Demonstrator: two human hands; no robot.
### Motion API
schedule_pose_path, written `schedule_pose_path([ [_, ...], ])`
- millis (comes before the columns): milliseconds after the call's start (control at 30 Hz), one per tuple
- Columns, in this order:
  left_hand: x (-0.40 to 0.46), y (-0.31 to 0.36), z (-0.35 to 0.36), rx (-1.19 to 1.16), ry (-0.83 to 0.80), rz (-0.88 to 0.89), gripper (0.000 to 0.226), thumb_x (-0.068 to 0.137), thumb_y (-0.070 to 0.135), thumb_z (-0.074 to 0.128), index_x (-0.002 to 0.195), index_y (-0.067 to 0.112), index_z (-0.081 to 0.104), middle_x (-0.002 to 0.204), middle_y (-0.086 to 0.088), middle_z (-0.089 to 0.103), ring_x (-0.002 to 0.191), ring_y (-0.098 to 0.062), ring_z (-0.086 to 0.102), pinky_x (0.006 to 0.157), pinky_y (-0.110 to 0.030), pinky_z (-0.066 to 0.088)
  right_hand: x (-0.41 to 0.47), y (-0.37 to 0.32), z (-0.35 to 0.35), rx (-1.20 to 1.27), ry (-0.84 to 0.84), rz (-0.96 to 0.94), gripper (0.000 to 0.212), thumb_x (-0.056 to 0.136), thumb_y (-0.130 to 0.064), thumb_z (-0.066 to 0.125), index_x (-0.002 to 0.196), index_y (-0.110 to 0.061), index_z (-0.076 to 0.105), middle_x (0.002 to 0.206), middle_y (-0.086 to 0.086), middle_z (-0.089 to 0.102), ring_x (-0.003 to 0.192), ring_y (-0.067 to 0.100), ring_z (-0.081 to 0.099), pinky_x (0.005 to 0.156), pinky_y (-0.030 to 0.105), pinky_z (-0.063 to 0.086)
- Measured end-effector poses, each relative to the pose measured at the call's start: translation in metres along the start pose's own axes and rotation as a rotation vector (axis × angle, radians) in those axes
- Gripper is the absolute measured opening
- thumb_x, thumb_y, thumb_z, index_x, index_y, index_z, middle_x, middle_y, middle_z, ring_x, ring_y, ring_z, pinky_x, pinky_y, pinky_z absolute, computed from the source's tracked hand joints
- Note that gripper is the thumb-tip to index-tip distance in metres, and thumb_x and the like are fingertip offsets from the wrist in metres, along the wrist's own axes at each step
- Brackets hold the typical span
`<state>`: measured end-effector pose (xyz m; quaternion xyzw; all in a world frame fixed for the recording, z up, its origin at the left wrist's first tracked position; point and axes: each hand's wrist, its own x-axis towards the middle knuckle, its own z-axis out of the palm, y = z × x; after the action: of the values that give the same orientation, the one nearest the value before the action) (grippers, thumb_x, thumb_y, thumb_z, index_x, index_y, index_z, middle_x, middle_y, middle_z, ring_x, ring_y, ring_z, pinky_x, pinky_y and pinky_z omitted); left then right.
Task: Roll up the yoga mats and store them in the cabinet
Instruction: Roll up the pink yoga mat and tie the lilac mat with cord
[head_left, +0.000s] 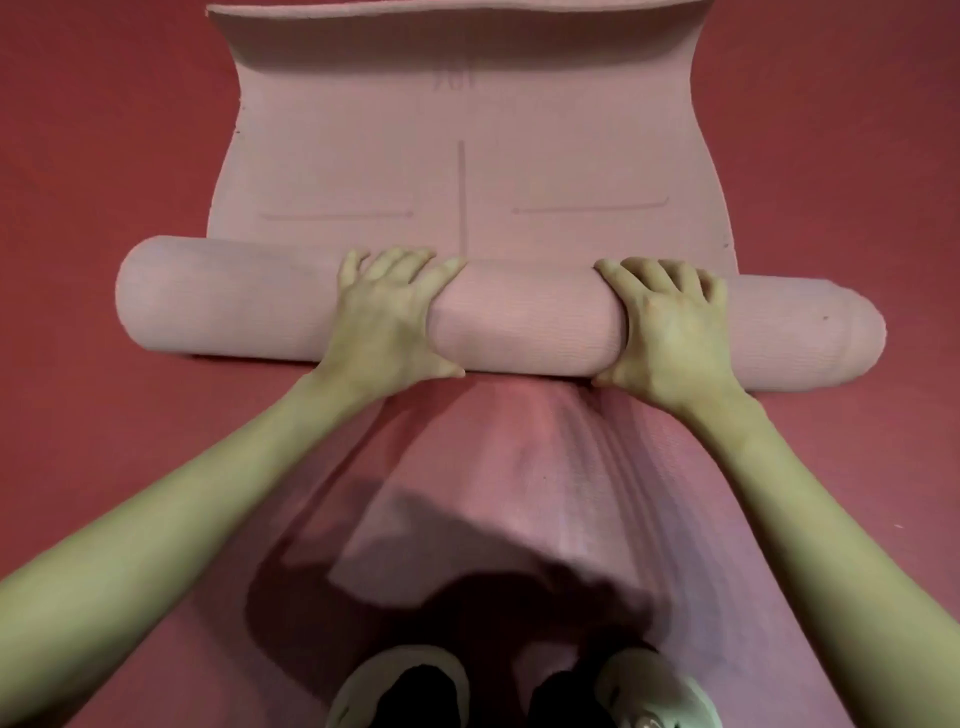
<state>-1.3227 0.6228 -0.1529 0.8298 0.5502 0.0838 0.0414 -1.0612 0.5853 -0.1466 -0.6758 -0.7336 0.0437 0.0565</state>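
**Pink mat half rolled under both my hands**

Pink yoga mat lies on the red floor, its near part wound into a thick roll lying crosswise in front of me. My left hand and right hand each have a grip on the roll, fingers over the top, thumbs on the near side. My shoes stand on a second pink mat below.

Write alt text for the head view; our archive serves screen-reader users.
Two bare hands, left hand and right hand, grip the rolled part of a pink yoga mat on a red floor. The unrolled stretch, marked with faint lines, lies beyond the roll. The person's shoes show at the bottom edge.
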Motion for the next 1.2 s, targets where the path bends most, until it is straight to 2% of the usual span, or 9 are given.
schedule_pose_path([
  [167, -0.039, 0.013, -0.013, 0.015, -0.152, 0.008, 0.114, 0.036, 0.068, 0.081, 0.138, 0.026, 0.049, 0.135, -0.005, 0.055, 0.125, -0.025, 0.049, 0.106, -0.051, 0.030, -0.040, -0.008, -0.016, -0.005, -0.174, 0.010, 0.109, 0.038, -0.053, 0.086, 0.137, -0.027, 0.049, 0.131, -0.001, 0.057, 0.115, 0.033, 0.050, 0.095, 0.044, 0.031],
  [300, -0.056, 0.015, -0.011, 0.006, -0.191, 0.055, 0.112, 0.050, 0.069, 0.075, 0.144, 0.020, 0.039, 0.139, -0.013, 0.046, 0.131, -0.032, 0.041, 0.111, -0.057, 0.023, -0.041, -0.011, -0.025, -0.033, -0.337, 0.026, 0.118, 0.040, -0.054, 0.088, 0.144, -0.034, 0.037, 0.142, -0.005, 0.047, 0.127, 0.030, 0.041, 0.102, 0.041, 0.025],
  [433, -0.061, 0.025, -0.008, 0.075, -0.176, 0.061, 0.109, 0.068, 0.086, 0.041, 0.150, 0.017, 0.024, 0.153, -0.013, 0.030, 0.144, -0.026, 0.023, 0.116, -0.057, 0.012, -0.027, -0.010, -0.032, 0.061, -0.439, 0.046, 0.121, 0.042, -0.044, 0.090, 0.147, -0.038, 0.030, 0.146, -0.006, 0.042, 0.134, 0.026, 0.033, 0.109, 0.043, 0.019],
  [533, -0.047, 0.026, -0.009, 0.092, -0.191, 0.042, 0.099, 0.077, 0.085, 0.022, 0.152, 0.021, 0.019, 0.158, -0.011, 0.021, 0.147, -0.025, 0.016, 0.117, -0.054, 0.010, -0.017, -0.008, -0.035, 0.087, -0.483, 0.050, 0.120, 0.046, -0.041, 0.088, 0.149, -0.035, 0.028, 0.146, -0.003, 0.040, 0.136, 0.026, 0.032, 0.112, 0.043, 0.018],
  [667, -0.016, 0.019, -0.008, 0.072, -0.174, 0.026, 0.088, 0.082, 0.077, 0.008, 0.150, 0.024, 0.028, 0.157, -0.010, 0.027, 0.144, -0.025, 0.024, 0.117, -0.051, 0.015, -0.020, -0.009, -0.034, 0.110, -0.424, 0.037, 0.105, 0.071, -0.035, 0.078, 0.154, -0.023, 0.016, 0.158, 0.009, 0.021, 0.147, 0.029, 0.014, 0.119, 0.044, 0.006],
  [767, 0.009, 0.015, -0.008, 0.077, -0.252, -0.033, 0.094, 0.074, 0.078, -0.001, 0.152, 0.029, 0.020, 0.158, -0.007, 0.023, 0.145, -0.021, 0.020, 0.118, -0.047, 0.013, -0.031, -0.021, -0.027, 0.106, -0.342, 0.004, 0.073, 0.095, -0.031, 0.047, 0.155, -0.021, 0.006, 0.162, 0.012, 0.004, 0.149, 0.031, 0.001, 0.119, 0.044, 0.000],
  [900, 0.017, 0.015, -0.009, 0.117, -0.245, -0.046, 0.094, 0.077, 0.071, -0.004, 0.151, 0.020, 0.022, 0.155, -0.011, 0.028, 0.143, -0.024, 0.023, 0.116, -0.047, 0.014, -0.032, -0.025, -0.009, 0.053, -0.140, 0.015, 0.067, 0.097, -0.054, 0.014, 0.154, -0.020, 0.022, 0.159, 0.016, 0.021, 0.146, 0.036, 0.018, 0.117, 0.050, 0.011],
  [1000, -0.005, 0.024, -0.005, 0.126, -0.125, 0.049, 0.079, 0.092, 0.062, 0.012, 0.147, 0.010, 0.033, 0.148, -0.019, 0.038, 0.138, -0.032, 0.033, 0.114, -0.051, 0.021, -0.014, -0.020, 0.002, 0.000, -0.089, 0.017, 0.069, 0.094, -0.055, 0.010, 0.151, -0.022, 0.030, 0.155, 0.018, 0.029, 0.142, 0.038, 0.026, 0.114, 0.050, 0.016],
  [1200, -0.017, 0.012, 0.002, 0.083, -0.060, 0.099, 0.068, 0.098, 0.052, 0.022, 0.153, 0.011, 0.020, 0.158, -0.018, 0.018, 0.147, -0.031, 0.015, 0.119, -0.050, 0.012, 0.037, -0.011, 0.003, -0.053, -0.078, 0.034, 0.077, 0.088, -0.057, 0.002, 0.144, -0.024, 0.044, 0.147, 0.014, 0.045, 0.133, 0.034, 0.041, 0.107, 0.047, 0.026],
])
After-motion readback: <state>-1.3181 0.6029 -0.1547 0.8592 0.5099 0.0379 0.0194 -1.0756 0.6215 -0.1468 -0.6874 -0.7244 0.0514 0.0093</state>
